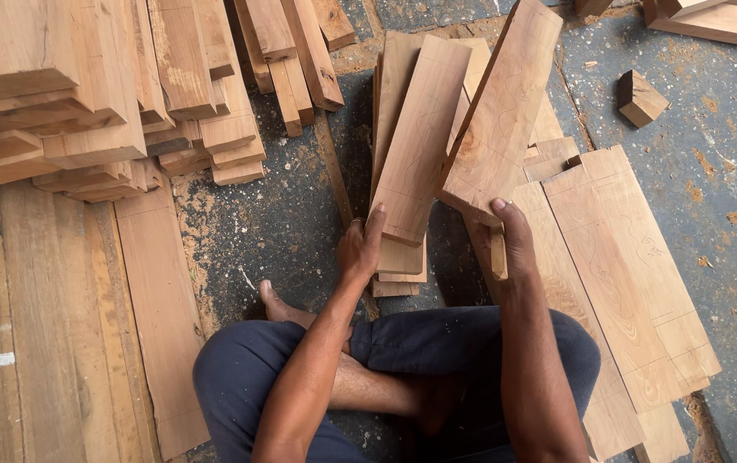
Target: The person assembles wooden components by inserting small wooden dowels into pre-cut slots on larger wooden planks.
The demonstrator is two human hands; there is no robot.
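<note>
I sit cross-legged on a dusty floor. My right hand (pixel 513 240) grips the near end of a thick reddish wooden plank (pixel 502 107), which is lifted and tilted away from me. My left hand (pixel 362 244) rests on the near end of another flat plank (pixel 416 137) that tops a small stack of boards (pixel 400 266) lying in front of me. Both planks bear faint pencilled curves. The lifted plank hides part of the boards behind it.
A large pile of cut planks (pixel 102 86) fills the upper left. Flat boards (pixel 617 257) lie on the floor at my right. A small wood block (pixel 640 98) sits at the upper right. Long floor boards (pixel 60 326) run along the left.
</note>
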